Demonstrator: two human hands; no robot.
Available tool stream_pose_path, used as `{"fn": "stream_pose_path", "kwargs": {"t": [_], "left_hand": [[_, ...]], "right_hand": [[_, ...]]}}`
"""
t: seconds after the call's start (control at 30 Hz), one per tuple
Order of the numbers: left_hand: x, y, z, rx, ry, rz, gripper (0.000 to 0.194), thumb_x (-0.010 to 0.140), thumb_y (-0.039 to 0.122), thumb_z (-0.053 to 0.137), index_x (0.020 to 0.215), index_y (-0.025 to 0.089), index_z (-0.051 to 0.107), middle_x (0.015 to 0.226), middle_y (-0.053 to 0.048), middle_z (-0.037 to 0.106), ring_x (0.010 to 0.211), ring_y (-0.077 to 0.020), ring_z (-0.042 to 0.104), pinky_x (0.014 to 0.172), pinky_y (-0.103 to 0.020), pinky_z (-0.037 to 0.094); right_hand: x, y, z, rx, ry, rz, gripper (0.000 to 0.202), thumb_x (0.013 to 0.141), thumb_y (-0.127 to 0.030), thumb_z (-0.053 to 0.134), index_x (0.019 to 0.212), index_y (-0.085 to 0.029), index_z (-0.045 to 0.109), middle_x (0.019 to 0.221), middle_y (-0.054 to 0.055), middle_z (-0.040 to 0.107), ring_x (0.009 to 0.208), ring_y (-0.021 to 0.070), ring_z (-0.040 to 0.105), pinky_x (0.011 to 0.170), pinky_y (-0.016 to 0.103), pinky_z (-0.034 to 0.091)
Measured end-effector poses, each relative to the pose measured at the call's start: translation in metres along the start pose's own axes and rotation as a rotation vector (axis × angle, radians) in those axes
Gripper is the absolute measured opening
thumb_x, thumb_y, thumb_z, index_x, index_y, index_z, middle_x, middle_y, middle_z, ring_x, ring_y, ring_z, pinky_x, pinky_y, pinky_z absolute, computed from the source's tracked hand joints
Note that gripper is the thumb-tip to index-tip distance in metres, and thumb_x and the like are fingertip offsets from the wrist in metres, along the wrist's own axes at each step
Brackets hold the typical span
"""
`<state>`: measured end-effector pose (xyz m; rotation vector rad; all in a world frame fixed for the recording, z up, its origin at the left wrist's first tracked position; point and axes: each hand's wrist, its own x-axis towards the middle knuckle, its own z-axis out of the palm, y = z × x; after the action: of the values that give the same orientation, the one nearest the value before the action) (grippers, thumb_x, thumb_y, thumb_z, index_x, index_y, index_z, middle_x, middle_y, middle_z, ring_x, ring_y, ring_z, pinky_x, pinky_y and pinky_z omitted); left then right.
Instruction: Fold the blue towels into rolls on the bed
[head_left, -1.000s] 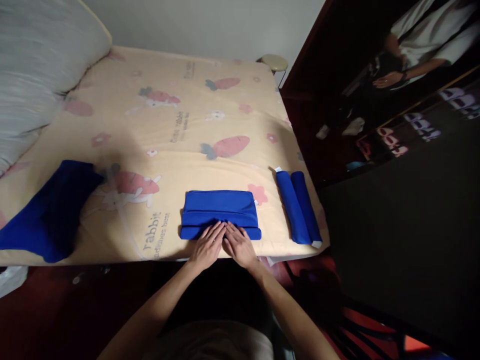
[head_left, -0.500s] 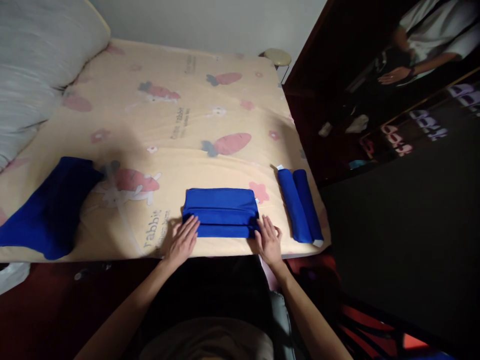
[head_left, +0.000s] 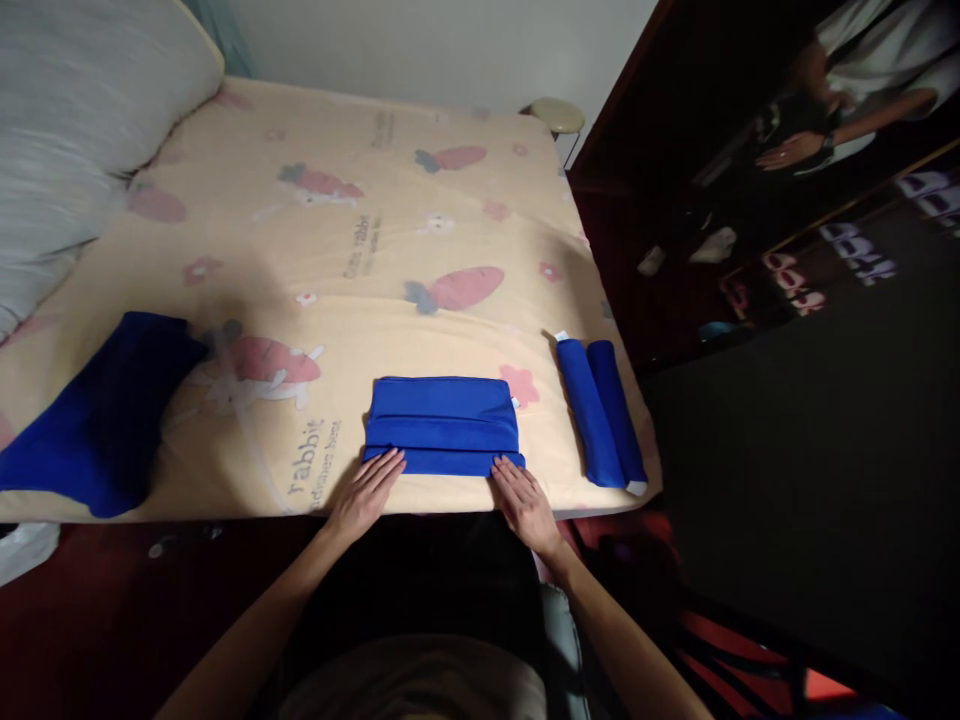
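Note:
A folded blue cloth (head_left: 442, 415) lies flat near the front edge of the bed, with a crease line and a narrow folded strip along its near side. My left hand (head_left: 365, 497) rests on the near left corner of that strip, fingers stretched out and close together. On the near right corner lies my right hand (head_left: 525, 505), its fingers likewise extended over the strip. Both thumbs are mostly hidden. To the right sit two rolled blue cloths (head_left: 600, 415), side by side with white tags. A loose, crumpled blue cloth (head_left: 105, 410) is at the left.
The bed's patterned cream sheet (head_left: 337, 340) spreads under everything. A grey-white pillow or quilt (head_left: 82, 130) fills the far left. Beyond the far right corner stands a round stool (head_left: 556, 115). At the upper right are a person's hand (head_left: 791, 150) and shoes on a rack (head_left: 855, 245).
My right hand has slid inward and toward me, from the cloth's right edge onto its near strip. The left hand has moved slightly nearer to me. The strip's ends now show more.

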<state>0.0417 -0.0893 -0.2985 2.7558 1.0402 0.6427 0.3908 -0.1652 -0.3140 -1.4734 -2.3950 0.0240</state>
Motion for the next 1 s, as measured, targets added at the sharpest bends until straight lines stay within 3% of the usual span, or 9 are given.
{"fn": "stream_pose_path", "kwargs": {"t": [0.17, 0.33, 0.47, 0.57, 0.7, 0.87, 0.93, 1.0], "left_hand": [[0.009, -0.003, 0.006, 0.067, 0.037, -0.053, 0.050, 0.096, 0.006, 0.039, 0.144, 0.018, 0.049, 0.134, -0.010, 0.065, 0.126, -0.0233, 0.058, 0.106, -0.042, 0.045], [0.040, 0.006, 0.009, 0.148, -0.009, -0.196, 0.037, 0.088, 0.007, 0.047, 0.118, 0.017, 0.066, 0.108, -0.011, 0.072, 0.102, -0.0266, 0.065, 0.096, -0.045, 0.046], [0.050, 0.013, -0.006, 0.132, -0.157, -0.291, 0.029, 0.081, 0.008, 0.052, 0.101, 0.019, 0.069, 0.095, -0.010, 0.069, 0.096, -0.0273, 0.062, 0.090, -0.043, 0.047], [0.046, 0.019, -0.011, 0.147, -0.229, -0.343, 0.025, 0.079, 0.008, 0.053, 0.096, 0.019, 0.069, 0.094, -0.010, 0.070, 0.095, -0.0285, 0.062, 0.089, -0.044, 0.048], [0.045, 0.034, -0.002, 0.159, -0.188, -0.328, 0.033, 0.083, 0.010, 0.051, 0.111, 0.014, 0.067, 0.105, -0.014, 0.070, 0.102, -0.0311, 0.061, 0.094, -0.048, 0.047], [0.057, 0.055, 0.022, 0.038, -0.102, -0.182, 0.043, 0.092, 0.015, 0.044, 0.132, 0.014, 0.059, 0.123, -0.014, 0.067, 0.113, -0.0267, 0.060, 0.101, -0.043, 0.046], [0.056, 0.049, 0.026, 0.022, -0.089, -0.175, 0.041, 0.097, 0.020, 0.040, 0.133, 0.016, 0.059, 0.125, -0.013, 0.067, 0.115, -0.0259, 0.060, 0.101, -0.043, 0.046], [0.047, 0.031, 0.023, 0.029, -0.075, -0.194, 0.040, 0.101, 0.027, 0.037, 0.132, 0.018, 0.060, 0.126, -0.013, 0.068, 0.115, -0.0261, 0.061, 0.100, -0.042, 0.046]], "right_hand": [[0.008, 0.000, 0.006, -0.016, 0.072, 0.104, 0.060, 0.095, -0.005, 0.035, 0.153, -0.016, 0.033, 0.143, 0.012, 0.056, 0.136, 0.0220, 0.047, 0.109, 0.041, 0.030], [0.050, -0.007, 0.004, 0.007, 0.097, 0.316, 0.033, 0.086, -0.008, 0.046, 0.114, -0.016, 0.063, 0.110, 0.010, 0.070, 0.103, 0.0231, 0.059, 0.095, 0.040, 0.033], [0.064, -0.003, -0.007, 0.015, 0.058, 0.337, 0.017, 0.080, -0.011, 0.051, 0.086, -0.019, 0.064, 0.082, 0.005, 0.066, 0.083, 0.0220, 0.055, 0.088, 0.038, 0.035], [0.061, -0.006, -0.011, 0.019, 0.033, 0.340, 0.017, 0.078, -0.009, 0.050, 0.078, -0.020, 0.063, 0.075, 0.005, 0.063, 0.079, 0.0222, 0.054, 0.084, 0.038, 0.036], [0.063, -0.026, -0.008, 0.016, 0.038, 0.349, 0.027, 0.080, -0.007, 0.048, 0.096, -0.017, 0.067, 0.096, 0.010, 0.067, 0.094, 0.0255, 0.056, 0.093, 0.042, 0.036], [0.083, -0.061, 0.004, 0.229, 0.008, 0.103, 0.045, 0.089, -0.011, 0.048, 0.133, -0.014, 0.057, 0.122, 0.012, 0.066, 0.111, 0.0224, 0.057, 0.101, 0.039, 0.039], [0.085, -0.061, 0.007, 0.254, -0.002, 0.079, 0.045, 0.094, -0.015, 0.046, 0.139, -0.014, 0.053, 0.126, 0.012, 0.065, 0.115, 0.0221, 0.057, 0.103, 0.039, 0.040], [0.078, -0.047, 0.006, 0.212, 0.006, 0.110, 0.045, 0.098, -0.021, 0.045, 0.143, -0.016, 0.051, 0.130, 0.011, 0.065, 0.120, 0.0228, 0.056, 0.106, 0.041, 0.037]]}}
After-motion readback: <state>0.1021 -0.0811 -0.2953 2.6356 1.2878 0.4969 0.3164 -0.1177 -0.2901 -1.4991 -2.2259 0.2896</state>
